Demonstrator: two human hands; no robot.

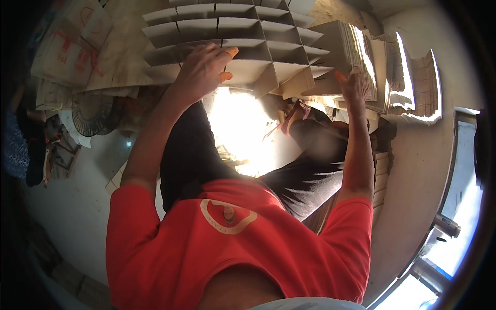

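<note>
A cardboard divider grid (243, 70) of interlocked strips lies on the table in front of me, its slots making rows of cells. My left hand (204, 70) is over the grid's near left part, thumb and forefinger apart, with orange coverings on their tips. Whether its other fingers touch the strips is hidden. To the right of the grid, my right hand (355, 87) is at the near edge of a stack of flat cardboard pieces (343, 46). Its fingers are slightly curled and its orange-tipped thumb stands apart; nothing shows in its grasp.
More cardboard stacks (426, 85) stand at the right by the wall. A printed carton (70, 49) is at the far left, with a round ribbed object (92, 113) below the table edge. Another person (31, 139) is partly visible at the left edge. Bright light falls between my legs.
</note>
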